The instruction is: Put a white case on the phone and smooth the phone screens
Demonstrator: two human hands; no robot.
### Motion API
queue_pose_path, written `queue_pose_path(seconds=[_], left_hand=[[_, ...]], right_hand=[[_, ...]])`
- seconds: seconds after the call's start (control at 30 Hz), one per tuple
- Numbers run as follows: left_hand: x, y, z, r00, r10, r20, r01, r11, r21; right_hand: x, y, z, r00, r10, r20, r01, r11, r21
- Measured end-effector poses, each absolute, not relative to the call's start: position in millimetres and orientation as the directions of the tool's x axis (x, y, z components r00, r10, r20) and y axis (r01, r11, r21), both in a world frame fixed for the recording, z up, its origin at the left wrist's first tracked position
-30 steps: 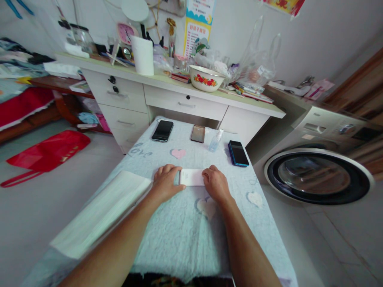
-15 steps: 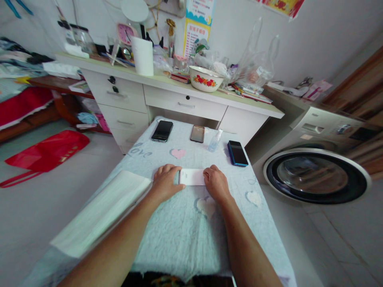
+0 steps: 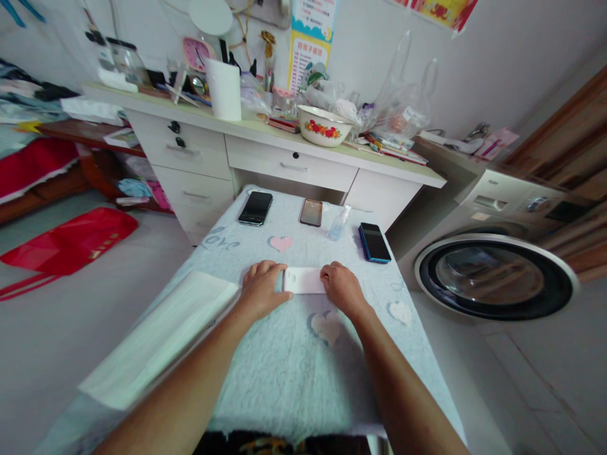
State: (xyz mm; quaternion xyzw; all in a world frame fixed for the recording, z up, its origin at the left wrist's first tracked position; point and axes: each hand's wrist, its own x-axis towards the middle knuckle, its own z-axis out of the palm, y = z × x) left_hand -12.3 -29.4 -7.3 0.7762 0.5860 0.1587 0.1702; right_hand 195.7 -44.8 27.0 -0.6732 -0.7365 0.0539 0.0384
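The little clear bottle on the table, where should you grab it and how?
Probably around the wide body of the bottle, below its narrow top. Come from the near side with the right hand, the closer one, once it's free: the bottle seems to stand upright, with bare cloth in front, while the phone case and blue-edged phone lie on either side.

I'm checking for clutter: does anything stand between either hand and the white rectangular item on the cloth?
Nothing visible does: the left hand is at the left end of the white item, the right hand at its right end, both apparently touching it. The spray bottle and blue-edged phone are farther back on the cloth.
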Motion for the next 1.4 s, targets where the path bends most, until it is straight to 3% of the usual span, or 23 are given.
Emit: queue_pose_path(seconds=[0.67, 1.0, 1.4], left_hand=[[-10.4, -28.2, -10.7, 0.26, 0.964, 0.059, 0.857, -0.259, 0.445], [-9.9, -28.7, -10.4, 0.246, 0.968, 0.055, 0.863, -0.244, 0.441], [-11.2, -28.4, -10.6, 0.258, 0.964, 0.069, 0.859, -0.262, 0.44]], right_hand=[[175.8, -59.6, 26.7, -0.206, 0.978, -0.032, 0.95, 0.192, -0.246], [156.0, -65.4, 18.3, -0.299, 0.953, 0.044, 0.927, 0.301, -0.224], [191.2, -63.2, 29.6, -0.272, 0.962, -0.023, 0.92, 0.253, -0.3]])
